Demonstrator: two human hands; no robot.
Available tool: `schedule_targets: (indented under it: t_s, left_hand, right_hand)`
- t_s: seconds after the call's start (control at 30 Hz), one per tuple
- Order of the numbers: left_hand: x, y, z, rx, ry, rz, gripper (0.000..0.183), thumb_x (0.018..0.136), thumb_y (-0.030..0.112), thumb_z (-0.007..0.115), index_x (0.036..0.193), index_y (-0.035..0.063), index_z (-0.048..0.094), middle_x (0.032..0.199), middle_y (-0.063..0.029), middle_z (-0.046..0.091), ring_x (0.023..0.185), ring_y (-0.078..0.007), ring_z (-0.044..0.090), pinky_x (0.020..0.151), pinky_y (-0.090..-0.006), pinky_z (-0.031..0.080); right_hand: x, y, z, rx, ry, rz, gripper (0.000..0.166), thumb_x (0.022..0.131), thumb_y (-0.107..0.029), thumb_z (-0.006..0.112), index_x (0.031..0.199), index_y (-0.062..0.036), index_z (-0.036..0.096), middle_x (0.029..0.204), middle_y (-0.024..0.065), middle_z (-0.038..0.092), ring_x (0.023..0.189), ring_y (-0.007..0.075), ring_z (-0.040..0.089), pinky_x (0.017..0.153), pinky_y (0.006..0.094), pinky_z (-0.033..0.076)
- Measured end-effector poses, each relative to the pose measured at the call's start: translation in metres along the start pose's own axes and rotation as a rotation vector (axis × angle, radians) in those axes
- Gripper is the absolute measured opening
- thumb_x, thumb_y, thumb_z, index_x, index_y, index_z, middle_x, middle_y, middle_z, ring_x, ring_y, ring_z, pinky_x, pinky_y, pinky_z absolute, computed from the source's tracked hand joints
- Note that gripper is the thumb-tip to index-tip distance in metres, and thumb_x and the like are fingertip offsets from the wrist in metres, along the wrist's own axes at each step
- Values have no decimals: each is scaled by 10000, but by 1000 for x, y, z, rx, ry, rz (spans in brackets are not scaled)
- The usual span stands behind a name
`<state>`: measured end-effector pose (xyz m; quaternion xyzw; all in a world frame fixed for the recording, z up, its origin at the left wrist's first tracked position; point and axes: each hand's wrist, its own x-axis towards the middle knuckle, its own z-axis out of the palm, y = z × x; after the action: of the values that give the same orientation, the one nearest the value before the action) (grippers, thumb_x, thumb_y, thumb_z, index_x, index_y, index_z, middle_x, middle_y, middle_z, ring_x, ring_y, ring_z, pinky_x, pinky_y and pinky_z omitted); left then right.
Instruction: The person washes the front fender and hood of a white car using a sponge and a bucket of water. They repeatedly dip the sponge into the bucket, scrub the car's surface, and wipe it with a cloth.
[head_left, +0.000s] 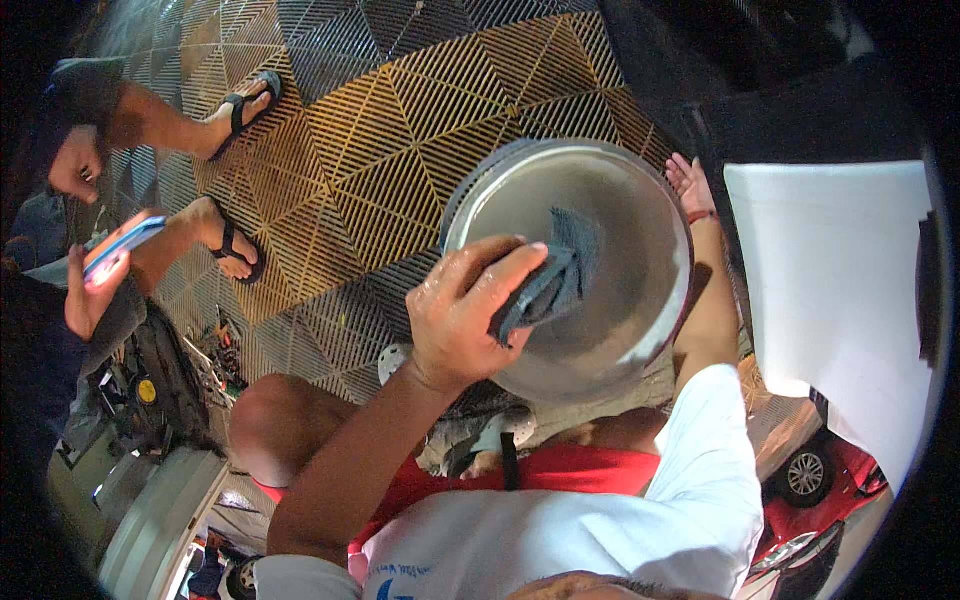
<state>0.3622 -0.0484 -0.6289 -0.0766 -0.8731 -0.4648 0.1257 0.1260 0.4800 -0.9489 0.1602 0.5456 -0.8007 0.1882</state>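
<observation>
My left hand (469, 311) is closed on a dark blue-grey cloth (540, 289), its fingers wet. The cloth is over a large round bucket (679, 300) with a pale rim, and part of it lies within the opening. The inside looks grey-brown; whether that is murky water or a bare surface I cannot tell. Past the bucket's right side, my right hand (690, 187) has its palm up and its fingers spread, with a red band at the wrist. Nothing shows in that hand; the bucket hides part of the forearm.
Slatted floor tiles (420, 142) lie under the bucket. At the left, a person in black flip-flops (240, 112) holds a phone (124, 244). A black bag (154, 382) is at lower left. A white panel (832, 277) stands at the right, a red car (832, 502) beyond it.
</observation>
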Motion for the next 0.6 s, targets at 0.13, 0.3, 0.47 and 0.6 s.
schedule_targets:
  t_s: [0.13, 0.3, 0.47, 0.6]
  left_hand:
    - [-6, -4, 4, -18, 46, 36, 548, 714, 32, 727, 1260, 53, 697, 1179, -192, 709, 1034, -380, 712, 909, -434, 581]
    - [-8, 8, 7, 34, 59, 46, 564, 729, 24, 756, 1286, 63, 680, 1197, -182, 696, 1064, -390, 700, 923, -436, 566]
    - [-15, 11, 5, 22, 133, 1, 458, 850, 101, 778, 1289, 53, 659, 1198, -177, 695, 1077, -392, 692, 944, -436, 551]
    - [-8, 10, -3, -109, 124, -83, 444, 907, 170, 764, 1315, 48, 636, 1173, -159, 705, 1042, -338, 710, 911, -411, 557]
  right_hand:
    - [-20, -15, 2, -586, 37, -101, 511, 1122, -383, 433, 1423, 1, 585, 1389, 153, 673, 1202, 233, 697, 996, 356, 587]
    - [-165, -18, 76, -361, 274, 10, 501, 1108, -402, 497, 1452, -46, 578, 1392, 102, 682, 1159, 198, 684, 1019, 339, 520]
    - [-361, -44, 274, -569, 721, -338, 286, 1048, -229, 675, 1225, -5, 673, 1079, 64, 714, 909, 113, 658, 829, 283, 538]
    - [-407, -54, 387, -717, 279, -503, 233, 1034, -135, 672, 1240, -27, 669, 1114, 79, 706, 1007, 140, 656, 891, 286, 537]
